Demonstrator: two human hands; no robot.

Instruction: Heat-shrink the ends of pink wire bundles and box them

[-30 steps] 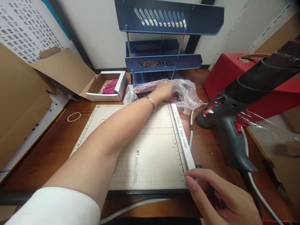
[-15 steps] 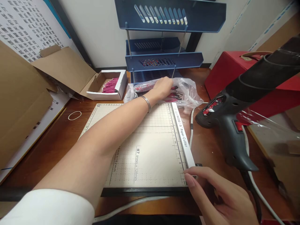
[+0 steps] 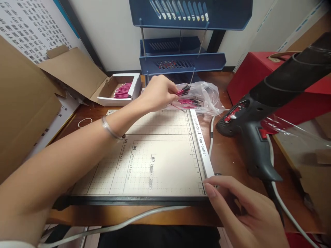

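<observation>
My left hand (image 3: 160,90) reaches across to the far side and pinches a small bunch of pink wires with black ends (image 3: 184,90). Just below it, more pink wires (image 3: 190,102) lie in a clear plastic bag (image 3: 210,98). Under my left forearm is a cream paper cutter (image 3: 168,155) with a printed grid and a white rail (image 3: 201,143) on its right. My right hand (image 3: 245,206) is at the rail's near end, thumb and forefinger brought together. Whether anything sits between those fingertips I cannot make out.
An opened carton (image 3: 116,102) at the back left holds pink wires. Behind stands a blue tiered rack (image 3: 183,63). To the right, a black heat gun (image 3: 258,127) leans in front of a red box (image 3: 245,74). A rubber band (image 3: 84,122) lies left of the cutter.
My left hand has drawn back leftward and up from the plastic bag, now with a bunch of wires in its fingers. My right hand stays at the rail's near end.
</observation>
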